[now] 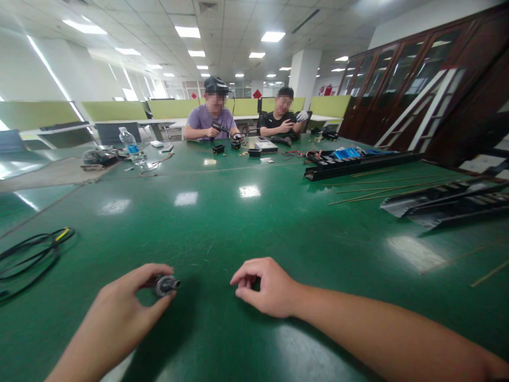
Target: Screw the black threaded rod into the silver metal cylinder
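My left hand (119, 302) is at the lower left, its thumb and fingertips pinching a small dark cylindrical fitting (166, 286). The fitting's exact kind is hard to tell at this size. My right hand (266, 286) hovers a short way to the right of it, fingers curled in and holding nothing I can see. Both hands are over the green table (199, 233), close to its near side. A coil of black cable (32, 260) lies to the left of my left hand.
Two seated people (246, 114) work with small items at the far side of the table. Long black metal rails (358, 165) and thin rods (382, 185) lie on the right. A water bottle (131, 146) stands at the far left.
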Action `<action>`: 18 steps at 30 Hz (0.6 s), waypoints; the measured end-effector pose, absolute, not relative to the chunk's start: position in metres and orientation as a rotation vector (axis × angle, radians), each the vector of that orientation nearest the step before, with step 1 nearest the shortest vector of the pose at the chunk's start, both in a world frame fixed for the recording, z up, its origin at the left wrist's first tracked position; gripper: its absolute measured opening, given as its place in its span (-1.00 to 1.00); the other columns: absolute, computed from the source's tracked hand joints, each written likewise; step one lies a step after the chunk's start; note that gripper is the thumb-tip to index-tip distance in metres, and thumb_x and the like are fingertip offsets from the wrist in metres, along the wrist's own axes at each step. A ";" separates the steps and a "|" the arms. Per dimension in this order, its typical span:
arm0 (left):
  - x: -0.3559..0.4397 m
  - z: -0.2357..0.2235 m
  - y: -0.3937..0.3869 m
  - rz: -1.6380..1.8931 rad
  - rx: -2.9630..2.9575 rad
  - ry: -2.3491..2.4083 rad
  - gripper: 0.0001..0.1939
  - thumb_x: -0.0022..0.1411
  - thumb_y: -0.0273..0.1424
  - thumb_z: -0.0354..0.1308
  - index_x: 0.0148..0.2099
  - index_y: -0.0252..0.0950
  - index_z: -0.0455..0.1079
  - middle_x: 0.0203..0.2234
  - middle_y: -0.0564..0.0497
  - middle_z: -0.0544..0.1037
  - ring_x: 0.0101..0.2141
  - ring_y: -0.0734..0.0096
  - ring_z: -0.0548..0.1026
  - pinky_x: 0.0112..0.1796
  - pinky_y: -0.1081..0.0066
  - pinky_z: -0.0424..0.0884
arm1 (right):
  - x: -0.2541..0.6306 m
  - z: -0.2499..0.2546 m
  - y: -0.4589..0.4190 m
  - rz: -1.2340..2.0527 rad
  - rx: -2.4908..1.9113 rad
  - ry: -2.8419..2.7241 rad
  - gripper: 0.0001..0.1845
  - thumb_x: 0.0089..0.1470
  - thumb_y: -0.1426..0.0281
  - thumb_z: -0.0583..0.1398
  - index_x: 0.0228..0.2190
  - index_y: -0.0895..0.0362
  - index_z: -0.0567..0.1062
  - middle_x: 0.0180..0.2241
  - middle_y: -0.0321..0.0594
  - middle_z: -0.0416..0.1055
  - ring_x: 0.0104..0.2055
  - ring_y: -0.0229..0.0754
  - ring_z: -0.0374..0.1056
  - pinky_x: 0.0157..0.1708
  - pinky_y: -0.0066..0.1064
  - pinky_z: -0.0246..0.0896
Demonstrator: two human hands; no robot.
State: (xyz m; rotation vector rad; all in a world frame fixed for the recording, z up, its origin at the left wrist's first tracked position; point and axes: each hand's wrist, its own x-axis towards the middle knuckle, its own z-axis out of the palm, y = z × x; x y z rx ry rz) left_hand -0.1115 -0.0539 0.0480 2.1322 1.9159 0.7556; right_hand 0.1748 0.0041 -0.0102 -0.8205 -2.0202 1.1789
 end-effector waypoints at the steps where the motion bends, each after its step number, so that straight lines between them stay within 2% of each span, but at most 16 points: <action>1: -0.095 0.050 -0.042 0.688 2.158 1.856 -0.74 0.08 -0.23 0.26 -0.15 -0.14 0.47 -0.31 0.07 0.60 -0.30 0.25 0.56 -0.24 0.36 0.44 | 0.175 -0.011 0.007 1.127 -0.873 -1.992 -0.78 -0.03 0.53 0.24 -0.28 0.18 0.59 -0.43 -0.26 0.46 -0.43 -0.31 0.33 -0.38 -0.47 0.25; 5: -0.037 0.049 -0.011 0.636 2.168 1.650 -0.89 0.13 -0.38 0.17 -0.24 -0.18 0.44 -0.40 0.11 0.55 -0.36 0.35 0.51 -0.32 0.43 0.36 | 0.175 -0.015 0.015 1.138 -0.985 -1.912 -0.57 -0.04 0.54 0.23 -0.07 0.11 0.47 -0.32 -0.29 0.45 -0.44 -0.34 0.31 -0.43 -0.50 0.23; 9: -0.021 0.025 -0.014 0.654 2.137 1.595 -0.90 0.15 -0.41 0.15 -0.24 -0.17 0.42 -0.41 0.11 0.53 -0.37 0.36 0.48 -0.32 0.43 0.32 | 0.175 -0.016 0.014 1.108 -0.989 -1.979 -0.41 -0.11 0.56 0.25 0.01 0.05 0.38 -0.25 -0.32 0.45 -0.43 -0.34 0.34 -0.39 -0.49 0.24; 13: -0.027 0.008 -0.021 0.619 2.178 1.524 -0.87 0.16 -0.40 0.18 -0.20 -0.15 0.45 -0.34 0.08 0.55 -0.29 0.32 0.50 -0.25 0.40 0.33 | 0.174 -0.015 0.012 1.054 -1.000 -2.060 -0.52 -0.11 0.55 0.24 -0.08 0.04 0.44 -0.32 -0.35 0.48 -0.40 -0.30 0.36 -0.36 -0.47 0.23; 18: -0.028 0.011 -0.018 0.610 2.155 1.513 -0.87 0.16 -0.38 0.20 -0.20 -0.12 0.47 -0.36 0.11 0.56 -0.30 0.35 0.51 -0.26 0.41 0.34 | 0.175 -0.010 0.011 1.010 -1.041 -2.132 -0.69 -0.09 0.50 0.25 -0.22 0.06 0.52 -0.42 -0.36 0.46 -0.44 -0.28 0.34 -0.41 -0.48 0.19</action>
